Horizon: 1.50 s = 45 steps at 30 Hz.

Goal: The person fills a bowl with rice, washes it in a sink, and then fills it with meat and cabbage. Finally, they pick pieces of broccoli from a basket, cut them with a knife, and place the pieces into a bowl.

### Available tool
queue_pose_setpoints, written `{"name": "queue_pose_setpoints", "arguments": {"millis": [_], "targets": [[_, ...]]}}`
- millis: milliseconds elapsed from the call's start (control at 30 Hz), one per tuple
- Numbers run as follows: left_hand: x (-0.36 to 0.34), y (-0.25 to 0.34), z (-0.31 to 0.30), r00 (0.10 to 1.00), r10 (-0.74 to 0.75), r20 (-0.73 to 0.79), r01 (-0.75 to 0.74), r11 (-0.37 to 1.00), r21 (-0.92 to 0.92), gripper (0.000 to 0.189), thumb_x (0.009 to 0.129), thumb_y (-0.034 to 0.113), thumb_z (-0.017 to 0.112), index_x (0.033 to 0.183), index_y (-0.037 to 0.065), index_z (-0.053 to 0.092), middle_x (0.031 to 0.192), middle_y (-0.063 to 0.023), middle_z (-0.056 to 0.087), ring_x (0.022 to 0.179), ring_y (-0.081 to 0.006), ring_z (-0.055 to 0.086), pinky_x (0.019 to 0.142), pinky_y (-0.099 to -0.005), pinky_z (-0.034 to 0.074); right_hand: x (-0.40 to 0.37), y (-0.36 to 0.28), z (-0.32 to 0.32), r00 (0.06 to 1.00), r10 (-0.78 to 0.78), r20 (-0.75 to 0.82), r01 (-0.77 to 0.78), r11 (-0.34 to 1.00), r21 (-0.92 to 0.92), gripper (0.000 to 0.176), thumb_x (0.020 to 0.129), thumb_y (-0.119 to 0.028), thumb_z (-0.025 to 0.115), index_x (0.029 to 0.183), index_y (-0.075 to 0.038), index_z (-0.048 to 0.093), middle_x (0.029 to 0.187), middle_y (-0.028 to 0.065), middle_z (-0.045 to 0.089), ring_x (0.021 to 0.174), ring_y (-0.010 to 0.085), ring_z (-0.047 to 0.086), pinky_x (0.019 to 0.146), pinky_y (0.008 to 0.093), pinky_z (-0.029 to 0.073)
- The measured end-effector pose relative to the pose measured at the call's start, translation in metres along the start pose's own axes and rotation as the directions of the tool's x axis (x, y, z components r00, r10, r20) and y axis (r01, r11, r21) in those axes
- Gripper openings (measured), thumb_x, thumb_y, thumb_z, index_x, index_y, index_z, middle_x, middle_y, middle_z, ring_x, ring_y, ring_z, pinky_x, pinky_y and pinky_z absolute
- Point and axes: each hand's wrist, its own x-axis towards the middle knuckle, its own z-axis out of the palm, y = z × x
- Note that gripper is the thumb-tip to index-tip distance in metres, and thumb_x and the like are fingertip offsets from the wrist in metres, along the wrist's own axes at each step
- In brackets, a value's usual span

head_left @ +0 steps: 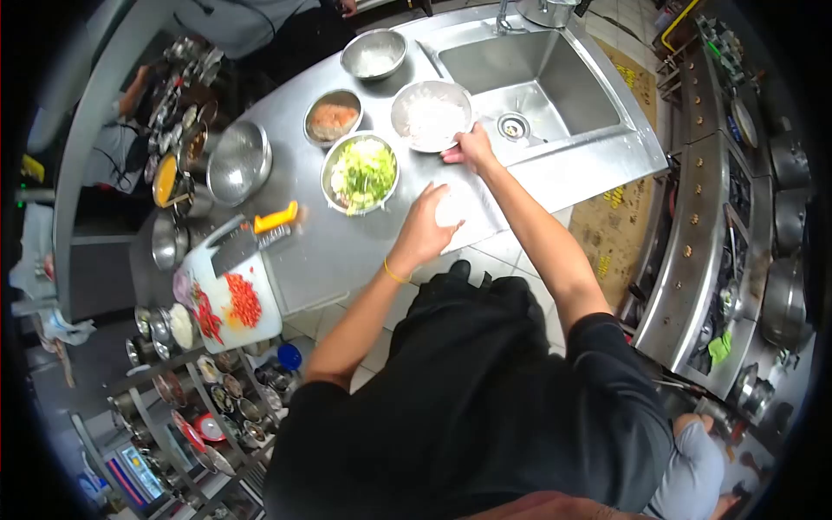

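My right hand [472,149] grips the near right rim of a metal bowl [397,121] with white contents, beside the sink. Nearer to me, my left hand [423,227] is over the steel counter with its thumb apart from the fingers, holding nothing visible. Left of it sits a bowl of chopped green vegetables [362,173]. Behind that one is a bowl with orange-pink food [333,120]. Another metal bowl [374,54], with something white inside, stands near the counter's far edge.
A steel sink [555,78] is at the right. At left lie a white cutting board [267,303] with chopped red pieces, a yellow-handled cleaver [238,247] and a metal colander [239,163]. A stove line [685,234] runs along the right. Other people stand nearby.
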Motion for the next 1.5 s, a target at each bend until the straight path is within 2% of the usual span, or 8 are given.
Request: {"name": "queue_pose_setpoints", "arguments": {"millis": [167, 400, 567, 833, 1100, 1167, 1333, 1500], "targets": [[0.028, 0.006, 0.018, 0.989, -0.147, -0.016, 0.144, 0.985, -0.096, 0.044, 0.07, 0.003, 0.071, 0.109, -0.008, 0.053, 0.108, -0.0219, 0.057, 0.104, -0.032, 0.055, 0.09, -0.0358, 0.043, 0.072, -0.03, -0.07, 0.978, 0.082, 0.193, -0.063, 0.992, -0.106, 0.039, 0.092, -0.019, 0.043, 0.128, -0.004, 0.034, 0.078, 0.0194, 0.061, 0.062, 0.0237, 0.065, 0.047, 0.0283, 0.051], [0.124, 0.014, 0.093, 0.847, -0.529, -0.04, 0.443, 0.748, -0.494, 0.03, 0.077, -0.001, 0.064, 0.105, -0.004, 0.057, 0.098, -0.0073, 0.064, 0.088, -0.013, 0.059, 0.079, -0.0257, 0.046, 0.274, -0.119, -0.193, 0.952, 0.216, 0.216, -0.305, 0.713, 0.631, 0.011, 0.092, -0.019, 0.045, 0.089, -0.009, 0.049, 0.068, 0.0082, 0.058, 0.048, 0.0127, 0.047, 0.043, 0.026, 0.035], [0.245, -0.03, 0.186, 0.776, -0.63, 0.024, 0.443, 0.518, -0.732, 0.016, 0.085, 0.011, 0.061, 0.097, 0.0, 0.062, 0.087, -0.0023, 0.063, 0.076, -0.009, 0.054, 0.069, -0.0241, 0.042, 0.262, -0.168, -0.194, 0.832, -0.101, 0.546, 0.103, 0.994, 0.026, 0.066, 0.088, -0.015, 0.054, 0.145, -0.014, 0.019, 0.063, -0.0015, 0.052, 0.051, 0.0039, 0.039, 0.045, 0.0194, 0.029], [0.38, -0.034, 0.288, 0.645, -0.763, 0.042, 0.187, 0.104, -0.977, 0.014, 0.09, 0.011, 0.047, 0.087, 0.005, 0.059, 0.074, -0.0028, 0.056, 0.064, -0.0116, 0.051, 0.058, -0.0269, 0.043, 0.254, -0.253, -0.295, 0.881, -0.148, 0.448, 0.368, 0.811, -0.455, 0.03, 0.087, -0.013, 0.055, 0.117, -0.008, 0.059, 0.074, 0.0004, 0.062, 0.062, 0.0041, 0.051, 0.051, 0.018, 0.035], [0.367, -0.109, 0.333, 0.368, -0.928, 0.048, 0.128, -0.001, -0.992, 0.01, 0.088, 0.014, 0.053, 0.087, 0.006, 0.06, 0.074, -0.0004, 0.055, 0.062, -0.0094, 0.048, 0.053, -0.0266, 0.039, 0.284, -0.251, -0.143, 0.438, -0.088, 0.895, 0.747, 0.59, -0.308, 0.027, 0.089, -0.022, 0.056, 0.108, -0.004, 0.062, 0.088, 0.0018, 0.064, 0.075, 0.0088, 0.059, 0.061, 0.0229, 0.047], [0.349, -0.126, 0.36, 0.535, -0.832, -0.151, -0.052, 0.146, -0.988, 0.01, 0.085, 0.018, 0.06, 0.081, 0.008, 0.06, 0.073, 0.0005, 0.055, 0.061, -0.0099, 0.047, 0.051, -0.0273, 0.038, 0.304, -0.23, -0.076, 0.518, 0.016, 0.855, 0.668, 0.616, -0.416, 0.027, 0.084, -0.025, 0.061, 0.097, -0.002, 0.066, 0.083, 0.0124, 0.067, 0.08, 0.02, 0.065, 0.07, 0.0302, 0.049], [0.381, -0.083, 0.338, 0.276, -0.938, -0.212, -0.009, 0.218, -0.976, 0.005, 0.08, 0.008, 0.064, 0.079, 0.006, 0.059, 0.068, -0.0007, 0.055, 0.061, -0.0106, 0.052, 0.052, -0.0252, 0.042, 0.344, -0.171, 0.056, 0.547, 0.12, 0.828, 0.75, 0.37, -0.549, 0.056, 0.075, -0.056, 0.06, 0.081, 0.0, 0.068, 0.078, 0.0176, 0.066, 0.077, 0.0283, 0.065, 0.073, 0.0377, 0.049], [0.385, -0.081, 0.332, 0.34, -0.937, -0.079, 0.045, 0.101, -0.994, 0.006, 0.082, 0.004, 0.057, 0.085, 0.001, 0.06, 0.061, -0.0049, 0.055, 0.049, -0.0122, 0.052, 0.041, -0.0232, 0.04, 0.356, -0.135, 0.088, 0.656, 0.19, 0.73, 0.545, 0.55, -0.633, 0.034, 0.072, -0.03, 0.06, 0.083, 0.003, 0.063, 0.082, 0.0143, 0.066, 0.061, 0.0228, 0.065, 0.06, 0.0288, 0.054]]}}
